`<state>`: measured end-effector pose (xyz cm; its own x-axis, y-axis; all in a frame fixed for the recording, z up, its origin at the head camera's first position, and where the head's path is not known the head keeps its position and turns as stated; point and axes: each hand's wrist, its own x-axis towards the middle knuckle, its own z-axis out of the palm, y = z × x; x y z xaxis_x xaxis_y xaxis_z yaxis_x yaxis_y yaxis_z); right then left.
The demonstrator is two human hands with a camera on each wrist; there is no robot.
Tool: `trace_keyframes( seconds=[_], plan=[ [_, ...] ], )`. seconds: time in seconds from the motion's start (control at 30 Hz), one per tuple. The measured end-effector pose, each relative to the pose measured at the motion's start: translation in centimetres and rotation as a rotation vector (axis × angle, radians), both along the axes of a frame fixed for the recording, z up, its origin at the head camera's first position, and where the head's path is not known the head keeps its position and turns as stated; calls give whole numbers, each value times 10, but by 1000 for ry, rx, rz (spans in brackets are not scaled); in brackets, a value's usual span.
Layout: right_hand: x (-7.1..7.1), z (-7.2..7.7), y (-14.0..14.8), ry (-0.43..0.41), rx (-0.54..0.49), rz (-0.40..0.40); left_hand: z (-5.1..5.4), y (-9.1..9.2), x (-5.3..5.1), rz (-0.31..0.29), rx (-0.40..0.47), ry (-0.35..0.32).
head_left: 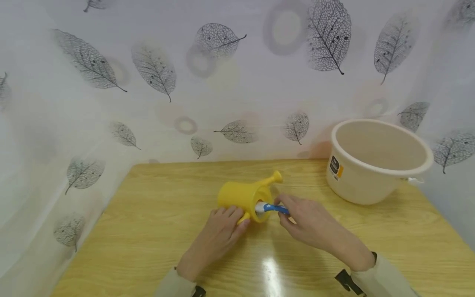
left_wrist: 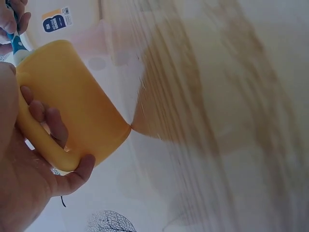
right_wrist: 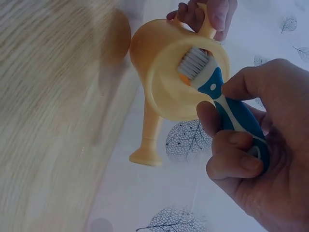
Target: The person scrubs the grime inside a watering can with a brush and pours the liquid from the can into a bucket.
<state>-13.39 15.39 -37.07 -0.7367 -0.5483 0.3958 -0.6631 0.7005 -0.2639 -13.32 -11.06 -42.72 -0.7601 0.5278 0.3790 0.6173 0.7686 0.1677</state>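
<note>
A yellow watering can [head_left: 237,194] lies tipped on its side on the table, its open mouth facing right and its spout pointing to the back right. The left hand [head_left: 221,232] grips its handle; in the left wrist view the fingers of that hand [left_wrist: 29,179] curl through the handle [left_wrist: 46,145]. The right hand [head_left: 309,220] holds a blue and white brush [head_left: 276,208] by its handle. White bristles [right_wrist: 194,63] are at the can's mouth in the right wrist view, where the right hand's [right_wrist: 270,140] fingers wrap round the brush handle.
A large cream bucket [head_left: 365,181] with a label stands at the table's back right. The wooden table [head_left: 148,231] meets a pale curtain [head_left: 252,90] with leaf prints at the back and left. A bright reflection lies on the tabletop near the front.
</note>
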Motion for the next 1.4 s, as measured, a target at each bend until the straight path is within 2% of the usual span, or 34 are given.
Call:
trace_keyframes(
  seconds=[0.23,0.4,0.57,0.8,0.93,1.17,1.4],
  plan=[
    [-2,-4,-1,-124,-38,35,0,4,-2,-27,-2,12],
    [-4,-12,-4,-166,-66,101,0,8,-2,-55,-8,10],
    [-3,-12,-1,-169,-51,88,2,10,0,-42,-40,16],
    [5,-6,-4,-74,115,52,1,9,-1,-36,-61,17],
    [10,-6,-3,-62,108,32,0,9,-2,-30,-34,0],
    [8,-2,2,-296,-93,49,1,5,-4,1,-13,-48],
    [-2,-11,0,-374,-157,78,-1,5,-4,-7,-34,-28]
  ],
)
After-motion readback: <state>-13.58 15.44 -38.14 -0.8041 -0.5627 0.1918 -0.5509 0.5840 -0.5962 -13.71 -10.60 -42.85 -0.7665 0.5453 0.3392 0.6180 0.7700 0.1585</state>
